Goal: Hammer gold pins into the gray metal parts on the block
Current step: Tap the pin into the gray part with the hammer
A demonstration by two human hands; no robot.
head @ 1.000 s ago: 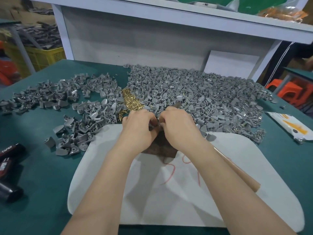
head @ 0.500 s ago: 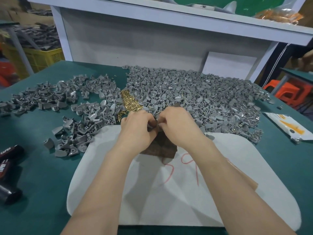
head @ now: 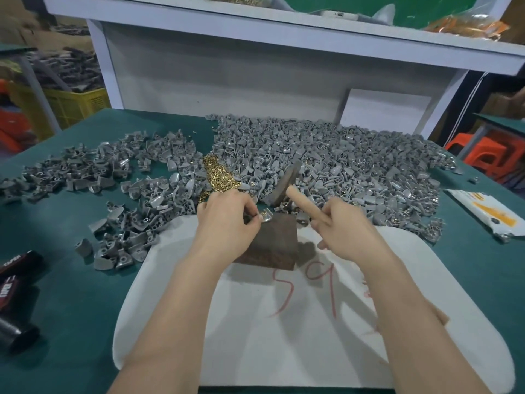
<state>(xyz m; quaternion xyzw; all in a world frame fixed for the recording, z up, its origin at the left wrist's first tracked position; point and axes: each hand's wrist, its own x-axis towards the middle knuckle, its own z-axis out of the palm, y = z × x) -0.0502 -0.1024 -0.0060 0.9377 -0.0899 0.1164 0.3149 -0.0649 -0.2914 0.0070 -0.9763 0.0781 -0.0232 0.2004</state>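
Pinching gray metal part atop block with left hand fingertips; gripping hammer handle, head raised, in right hand. Red "59", perhaps, on white pad; "TAPER" on black can.

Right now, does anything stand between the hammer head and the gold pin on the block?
Nothing visible does. The hammer hangs above the block, open air down to the gold pin. The left hand pinches the gray part beside it.
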